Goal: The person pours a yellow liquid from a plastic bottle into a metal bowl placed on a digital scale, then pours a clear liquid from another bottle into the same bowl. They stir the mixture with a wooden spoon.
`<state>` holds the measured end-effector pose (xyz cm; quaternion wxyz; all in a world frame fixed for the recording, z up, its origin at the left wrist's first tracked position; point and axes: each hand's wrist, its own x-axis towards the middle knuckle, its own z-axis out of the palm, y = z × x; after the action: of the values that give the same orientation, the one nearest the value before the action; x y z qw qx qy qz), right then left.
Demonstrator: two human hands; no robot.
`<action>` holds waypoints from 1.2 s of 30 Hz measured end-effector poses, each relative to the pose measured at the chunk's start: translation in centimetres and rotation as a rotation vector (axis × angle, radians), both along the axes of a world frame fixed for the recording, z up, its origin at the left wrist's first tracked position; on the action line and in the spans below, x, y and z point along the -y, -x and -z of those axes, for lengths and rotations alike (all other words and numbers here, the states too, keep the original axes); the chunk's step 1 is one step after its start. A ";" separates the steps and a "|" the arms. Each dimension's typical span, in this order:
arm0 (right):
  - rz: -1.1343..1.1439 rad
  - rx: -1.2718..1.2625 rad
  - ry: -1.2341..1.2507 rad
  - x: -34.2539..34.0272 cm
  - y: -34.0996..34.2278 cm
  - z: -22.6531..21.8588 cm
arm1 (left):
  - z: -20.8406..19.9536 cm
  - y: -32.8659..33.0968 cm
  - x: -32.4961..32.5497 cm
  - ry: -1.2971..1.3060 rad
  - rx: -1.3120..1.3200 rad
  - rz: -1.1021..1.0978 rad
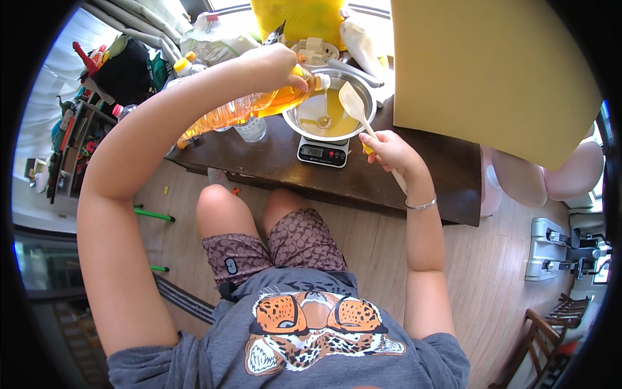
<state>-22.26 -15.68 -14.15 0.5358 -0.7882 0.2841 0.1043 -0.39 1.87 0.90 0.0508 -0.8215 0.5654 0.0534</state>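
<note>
My left hand (280,65) is wrapped round a clear plastic bottle of golden oil (223,117), tilted with its mouth over a metal bowl (329,138). A thin stream runs from the mouth into the yellowish liquid (337,120) in the bowl. The bowl rests on a small digital scale (323,154) with a lit display. My right hand (396,154) grips a cream-coloured spatula (352,102), its blade raised at the bowl's right rim. A small yellow piece, perhaps a cap (367,148), shows at my right fingers. Left of the scale stands a clear container (251,129).
The dark wooden table (427,168) spans in front of my knees. A large tan board (492,71) stands at its right. Behind the bowl are a white power strip (315,48), a yellow bag (298,19) and plastic bags (217,44). Pink balloons (518,176) hang beyond the right end.
</note>
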 end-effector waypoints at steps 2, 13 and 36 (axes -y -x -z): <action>-0.008 0.003 -0.007 0.0 0.2 -0.1 | -0.1 0.2 0.2 -0.011 0.008 -0.004; -0.002 -0.001 -0.003 0.0 0.2 -0.4 | -0.6 0.6 0.3 -0.026 0.012 -0.013; -0.025 0.009 -0.044 0.3 -0.3 0.2 | -1.0 1.5 0.8 -0.123 0.021 -0.104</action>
<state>-22.00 -15.97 -14.38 0.5532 -0.7801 0.2693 0.1135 -1.87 1.08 1.90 0.1040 -0.8456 0.5170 0.0821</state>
